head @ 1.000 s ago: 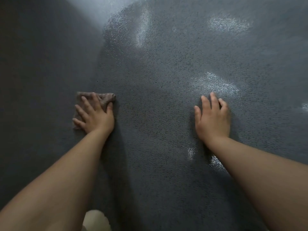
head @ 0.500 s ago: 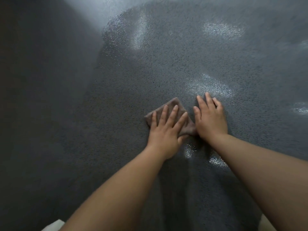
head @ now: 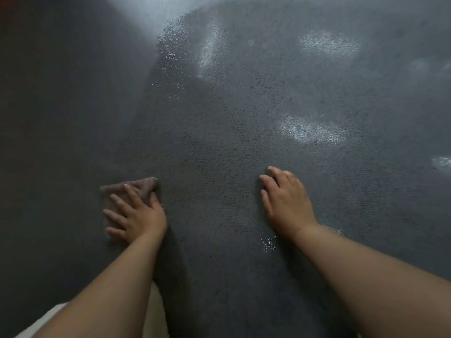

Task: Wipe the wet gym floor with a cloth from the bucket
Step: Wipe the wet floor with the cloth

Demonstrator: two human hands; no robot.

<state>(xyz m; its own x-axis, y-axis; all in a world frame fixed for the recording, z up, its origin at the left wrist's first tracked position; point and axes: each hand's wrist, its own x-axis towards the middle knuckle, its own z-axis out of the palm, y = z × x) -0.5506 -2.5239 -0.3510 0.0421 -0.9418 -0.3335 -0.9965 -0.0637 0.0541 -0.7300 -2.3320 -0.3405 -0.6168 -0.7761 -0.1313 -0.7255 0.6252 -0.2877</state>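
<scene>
Under the left hand (head: 138, 215), a brownish cloth (head: 136, 189) lies flat.

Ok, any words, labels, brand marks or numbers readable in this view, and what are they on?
None. The cloth under the left hand shows no tag or print, though it is blurred. The floor by the right hand bears only speckled texture and wet glare, no markings.

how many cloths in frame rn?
1. The cloth lies flat on the floor under the left hand, at left. The right hand rests bare on the floor. No bucket in view, so others may be out of frame.
</scene>
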